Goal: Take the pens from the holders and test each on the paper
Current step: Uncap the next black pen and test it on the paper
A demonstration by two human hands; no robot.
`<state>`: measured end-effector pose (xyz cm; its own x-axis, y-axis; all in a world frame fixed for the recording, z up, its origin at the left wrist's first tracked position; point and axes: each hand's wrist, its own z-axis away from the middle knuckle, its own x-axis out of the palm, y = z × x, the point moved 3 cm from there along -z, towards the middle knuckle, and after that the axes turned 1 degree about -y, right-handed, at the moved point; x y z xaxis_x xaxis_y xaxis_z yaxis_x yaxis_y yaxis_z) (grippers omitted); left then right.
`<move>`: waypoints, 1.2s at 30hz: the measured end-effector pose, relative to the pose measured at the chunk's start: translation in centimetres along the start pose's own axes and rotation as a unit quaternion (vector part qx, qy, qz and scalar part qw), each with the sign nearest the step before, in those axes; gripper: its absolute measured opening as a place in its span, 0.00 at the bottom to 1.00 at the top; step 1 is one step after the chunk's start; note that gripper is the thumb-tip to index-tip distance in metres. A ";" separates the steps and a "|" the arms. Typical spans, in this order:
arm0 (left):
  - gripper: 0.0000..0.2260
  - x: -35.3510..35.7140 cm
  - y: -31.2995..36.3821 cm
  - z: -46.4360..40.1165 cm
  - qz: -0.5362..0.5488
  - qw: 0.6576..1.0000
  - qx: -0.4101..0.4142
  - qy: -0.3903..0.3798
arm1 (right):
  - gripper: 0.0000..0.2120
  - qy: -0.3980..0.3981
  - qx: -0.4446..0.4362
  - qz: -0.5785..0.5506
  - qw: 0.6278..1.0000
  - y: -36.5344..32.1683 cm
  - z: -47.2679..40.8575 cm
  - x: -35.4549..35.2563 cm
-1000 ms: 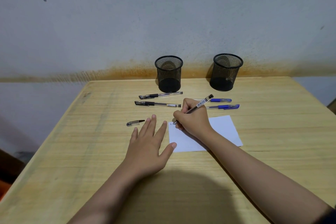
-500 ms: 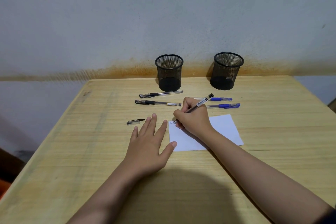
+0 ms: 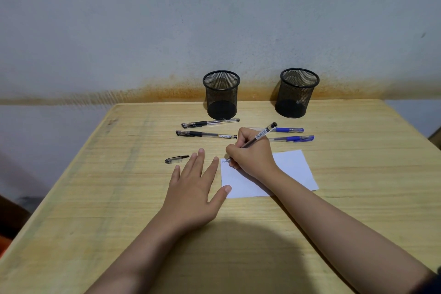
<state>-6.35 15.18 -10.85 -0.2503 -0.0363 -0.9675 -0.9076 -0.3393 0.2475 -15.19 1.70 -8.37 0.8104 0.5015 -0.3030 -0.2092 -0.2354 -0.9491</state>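
Observation:
My right hand [image 3: 251, 153] grips a black pen [image 3: 262, 134], its tip on the top left corner of the white paper [image 3: 293, 169], where small marks show. My left hand [image 3: 194, 188] lies flat on the table with fingers spread, thumb on the paper's left edge. A pen cap [image 3: 176, 159] lies left of my fingers. Two black pens [image 3: 210, 123] [image 3: 206, 134] lie in front of the left mesh holder [image 3: 221, 94]. Two blue pens [image 3: 288, 130] [image 3: 294, 138] lie before the right mesh holder [image 3: 296, 93]. Both holders look empty.
The wooden table [image 3: 119, 198] stands against a grey wall with a rusty stain along its base. The table's left edge runs diagonally; the floor is visible beyond it.
My right hand has barely shifted on the paper's corner while the pen makes small marks. The left hand has stayed in place.

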 end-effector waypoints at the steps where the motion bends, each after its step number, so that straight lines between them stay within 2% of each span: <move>1: 0.37 0.0 0.0 0.0 0.000 1.000 0.000 0.000 | 0.11 -0.001 0.001 0.001 1.000 0.0 0.0 0.0; 22: 0.37 -0.1 0.1 0.1 0.017 1.000 0.008 0.012 | 0.13 0.045 0.006 -0.003 0.999 0.0 0.2 -0.3; 24: 0.36 -0.5 0.2 0.3 0.059 0.997 0.018 0.047 | 0.12 0.061 0.011 -0.015 0.998 0.1 0.2 -0.5; 27: 0.27 -1.4 -0.3 0.5 0.115 0.976 0.049 0.176 | 0.11 0.082 0.018 -0.121 0.989 0.2 0.3 -0.9; 30: 0.21 -2.3 -1.9 0.1 0.102 0.955 0.009 0.280 | 0.14 0.098 0.020 -0.229 0.968 -0.3 0.7 -1.2; 33: 0.17 -3.0 -3.4 -0.3 0.106 0.943 -0.065 0.309 | 0.16 0.162 -0.031 -0.198 0.966 -2.2 1.5 -2.2; 36: 0.14 -3.1 -4.1 -0.6 0.111 0.949 -0.104 0.275 | 0.14 0.161 -0.058 -0.204 0.964 -3.9 2.0 -2.9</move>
<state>-1.64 16.14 -8.93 -0.1617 -0.5947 -0.7875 -0.7520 -0.4424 0.4886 -17.88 2.84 -3.98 0.9442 0.2911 0.1539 0.2103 -0.1734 -0.9621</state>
